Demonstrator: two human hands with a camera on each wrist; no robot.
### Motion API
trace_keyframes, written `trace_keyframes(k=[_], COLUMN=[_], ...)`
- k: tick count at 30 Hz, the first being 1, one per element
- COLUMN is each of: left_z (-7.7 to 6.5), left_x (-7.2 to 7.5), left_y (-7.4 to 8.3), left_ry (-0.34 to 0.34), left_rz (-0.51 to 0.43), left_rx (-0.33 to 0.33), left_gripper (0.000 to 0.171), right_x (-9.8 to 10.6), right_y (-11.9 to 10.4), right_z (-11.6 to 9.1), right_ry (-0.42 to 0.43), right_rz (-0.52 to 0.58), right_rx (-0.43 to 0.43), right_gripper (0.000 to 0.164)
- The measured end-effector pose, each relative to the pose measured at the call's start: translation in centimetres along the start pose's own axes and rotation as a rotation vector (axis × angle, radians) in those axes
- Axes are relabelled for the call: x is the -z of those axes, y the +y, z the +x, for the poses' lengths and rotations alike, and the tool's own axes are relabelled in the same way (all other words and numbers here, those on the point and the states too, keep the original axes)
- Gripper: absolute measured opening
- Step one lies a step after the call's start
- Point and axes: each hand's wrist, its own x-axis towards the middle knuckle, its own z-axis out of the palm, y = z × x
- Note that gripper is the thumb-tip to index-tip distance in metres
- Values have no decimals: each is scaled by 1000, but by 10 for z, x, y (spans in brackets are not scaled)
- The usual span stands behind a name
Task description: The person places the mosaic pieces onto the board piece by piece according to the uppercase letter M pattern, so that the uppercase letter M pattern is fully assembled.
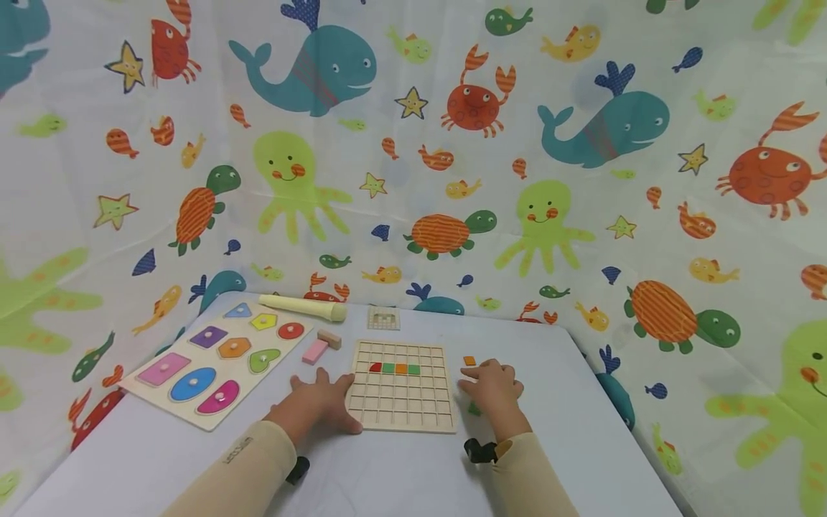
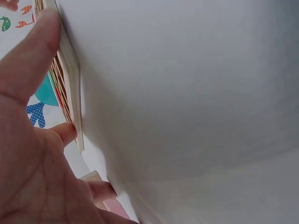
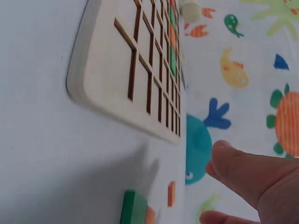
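Observation:
A square wooden grid board [image 1: 402,411] lies on the table, with a red piece [image 1: 375,367], green tiles [image 1: 414,370] and an orange tile [image 1: 401,369] in one row of cells. My left hand [image 1: 318,406] is spread at the board's left side; the left wrist view shows its thumb [image 2: 39,42] against the board's edge. To the right of the board, my right hand [image 1: 494,391] hovers over the table with nothing visible between thumb and fingers. Below it is a green piece [image 1: 474,408], partly hidden, and beyond its fingertips lies an orange tile [image 1: 469,360].
On the left lies a shape puzzle board [image 1: 194,341] with several knobbed pieces. A pink block [image 1: 314,352] and a wooden block [image 1: 329,339] sit between the boards. Behind them are a pale yellow stick [image 1: 300,307] and a small slotted piece [image 1: 384,318]. A sea-animal curtain [image 1: 413,143] hangs behind.

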Motion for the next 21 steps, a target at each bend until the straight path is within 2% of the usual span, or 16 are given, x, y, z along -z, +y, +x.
trace_keyframes(k=[7,11,21], left_z=[-4,-3,-1], left_x=[0,0,0], left_y=[-1,0,1], left_ry=[12,12,-3], left_rz=[-8,7,-10], left_rx=[14,13,8], left_gripper=[110,111,113], right_x=[14,19,13], right_y=[24,37,53], right_z=[2,4,12], right_ry=[-5,-6,-63], right_rz=[17,9,17], right_rx=[-74,-73,-111], right_gripper=[45,45,47])
